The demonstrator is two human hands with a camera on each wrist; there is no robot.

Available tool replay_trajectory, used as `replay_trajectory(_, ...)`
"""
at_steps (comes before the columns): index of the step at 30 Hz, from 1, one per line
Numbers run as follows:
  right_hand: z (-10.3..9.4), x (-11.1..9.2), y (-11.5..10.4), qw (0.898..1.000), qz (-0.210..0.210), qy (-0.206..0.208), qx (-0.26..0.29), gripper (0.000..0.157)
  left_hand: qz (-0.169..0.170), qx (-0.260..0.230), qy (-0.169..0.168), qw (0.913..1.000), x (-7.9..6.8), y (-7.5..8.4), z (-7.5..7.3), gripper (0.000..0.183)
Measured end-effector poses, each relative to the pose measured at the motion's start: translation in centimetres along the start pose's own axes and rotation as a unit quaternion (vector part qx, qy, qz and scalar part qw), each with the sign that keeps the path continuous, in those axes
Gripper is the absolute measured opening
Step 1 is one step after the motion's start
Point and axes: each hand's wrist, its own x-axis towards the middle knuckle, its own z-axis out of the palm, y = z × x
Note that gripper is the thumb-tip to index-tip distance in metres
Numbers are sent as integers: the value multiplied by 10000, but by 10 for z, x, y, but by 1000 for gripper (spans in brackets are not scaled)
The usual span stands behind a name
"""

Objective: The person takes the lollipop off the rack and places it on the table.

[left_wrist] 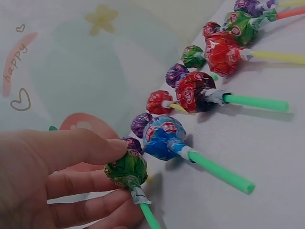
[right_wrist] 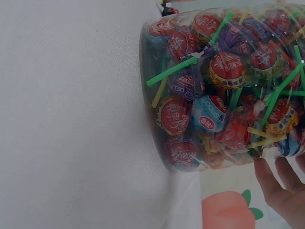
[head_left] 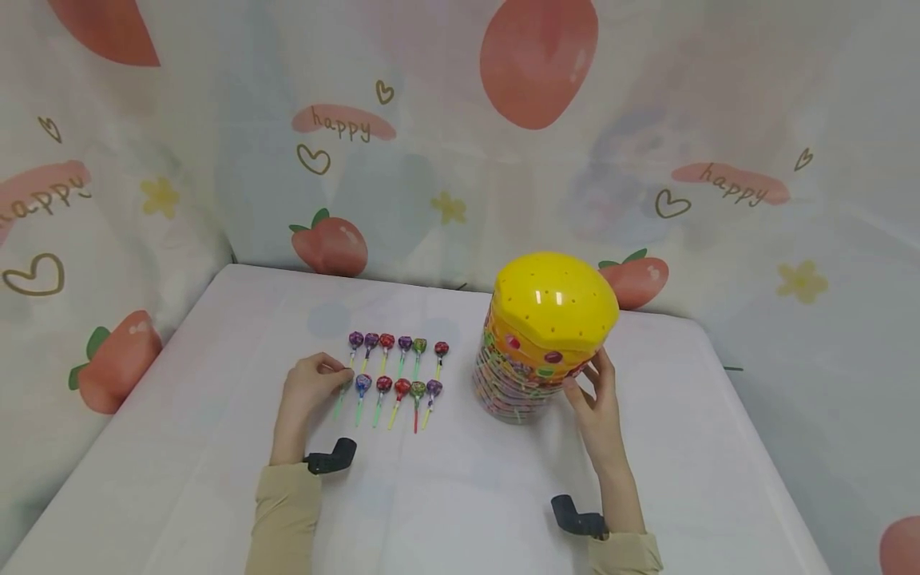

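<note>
My left hand (head_left: 305,395) pinches a green-wrapped lollipop (left_wrist: 127,169) by its head, thumb on one side and fingers on the other. Its green stick points down toward the person. This lollipop is at the left end of the nearer of two rows; a blue-wrapped lollipop (left_wrist: 164,138) lies right beside it. On the right is a large clear jar (head_left: 503,391) full of lollipops, topped by a yellow lid (head_left: 555,299). My right hand (head_left: 600,411) rests its fingertips against the jar's right side, the fingers fairly straight and partly hidden behind it.
A farther row of lollipops (head_left: 386,342) runs behind the nearer one, heads pointing away from the person. White cloth covers the table (head_left: 460,503). A printed curtain (head_left: 431,160) hangs along the back and sides. Dark wrist mounts (head_left: 332,457) sit on both arms.
</note>
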Motion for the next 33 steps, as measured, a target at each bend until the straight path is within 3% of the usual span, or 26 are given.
replay_trajectory(10, 0, 0, 0, 10000, 17, -9, -20, 71, 129, 242, 26, 9996, -4, 3, 2, 29)
replay_trajectory(22, -2, 1, 1, 10000, 59, -8, -30, 71, -51, 215, -185, 9996, -1, -1, 3, 35)
replay_trajectory(33, -4, 0, 0, 9999, 89, -26, -42, 72, -35, 372, -53, 9993, -3, 0, 0, 38)
